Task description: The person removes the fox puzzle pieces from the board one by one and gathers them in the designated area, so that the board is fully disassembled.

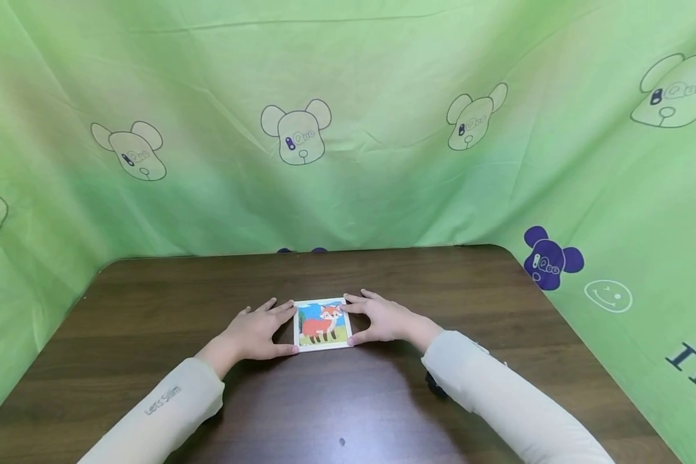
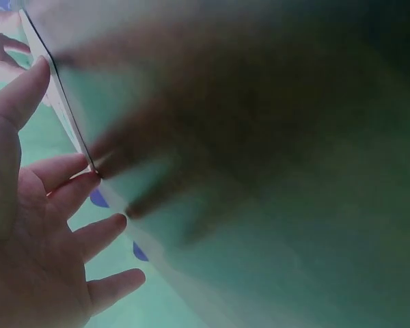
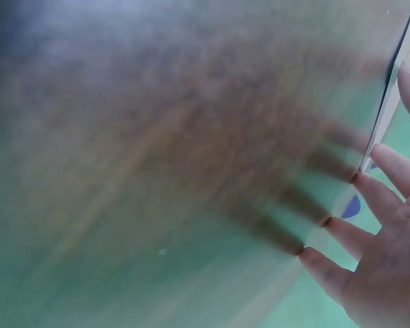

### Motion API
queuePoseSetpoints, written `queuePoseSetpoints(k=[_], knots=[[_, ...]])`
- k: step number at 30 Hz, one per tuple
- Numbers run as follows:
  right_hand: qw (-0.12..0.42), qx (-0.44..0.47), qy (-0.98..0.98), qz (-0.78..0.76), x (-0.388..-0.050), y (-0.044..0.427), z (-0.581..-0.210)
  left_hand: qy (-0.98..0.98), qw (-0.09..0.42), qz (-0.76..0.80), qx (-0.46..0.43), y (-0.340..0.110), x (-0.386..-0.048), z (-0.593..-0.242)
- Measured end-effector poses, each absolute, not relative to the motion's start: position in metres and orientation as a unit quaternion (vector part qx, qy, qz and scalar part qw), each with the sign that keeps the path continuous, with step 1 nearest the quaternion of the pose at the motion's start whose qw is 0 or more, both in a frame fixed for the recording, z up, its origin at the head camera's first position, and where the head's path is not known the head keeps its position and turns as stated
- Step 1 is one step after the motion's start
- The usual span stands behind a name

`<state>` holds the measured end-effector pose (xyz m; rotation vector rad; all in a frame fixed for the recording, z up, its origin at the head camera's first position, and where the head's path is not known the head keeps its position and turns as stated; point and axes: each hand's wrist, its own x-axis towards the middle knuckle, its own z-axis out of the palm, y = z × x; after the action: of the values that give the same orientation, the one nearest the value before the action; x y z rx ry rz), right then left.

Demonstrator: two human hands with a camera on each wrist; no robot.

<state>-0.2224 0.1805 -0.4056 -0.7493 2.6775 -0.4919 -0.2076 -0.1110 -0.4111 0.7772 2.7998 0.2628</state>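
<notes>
A square picture of an orange fox in a white frame (image 1: 323,325) lies flat on the brown table. At its left edge the left hand (image 1: 257,333) rests with spread fingers, thumb at the near corner and a fingertip at the far corner. The right hand (image 1: 383,319) touches the opposite edge in the same way, its fingers spread. In the left wrist view the left hand (image 2: 41,225) meets the frame's thin edge (image 2: 67,113). The right wrist view has the right hand (image 3: 389,260) at the thin edge (image 3: 389,96); the picture's face is hidden there.
The brown table (image 1: 348,399) extends around both hands. Behind it and along its sides hangs a green cloth (image 1: 371,187) printed with bear heads. A dark object (image 1: 435,385) shows beneath the right sleeve.
</notes>
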Motion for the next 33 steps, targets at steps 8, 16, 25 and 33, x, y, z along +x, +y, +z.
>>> queuePoseSetpoints(k=[8,16,25,33], knots=[[0.147,-0.271,0.937,-0.166,-0.215,0.181,-0.404,0.954,0.104,0.079,0.269,-0.110,-0.201,-0.410],[0.139,-0.278,0.938,-0.157,-0.203,0.183,-0.405,0.953,0.106,0.074,0.275,-0.109,-0.192,-0.412],[0.121,-0.291,0.938,-0.145,-0.185,0.191,-0.406,0.949,0.095,0.078,0.289,-0.104,-0.177,-0.413],[0.111,-0.300,0.939,-0.130,-0.175,0.192,-0.406,0.949,0.088,0.070,0.295,-0.103,-0.166,-0.412]])
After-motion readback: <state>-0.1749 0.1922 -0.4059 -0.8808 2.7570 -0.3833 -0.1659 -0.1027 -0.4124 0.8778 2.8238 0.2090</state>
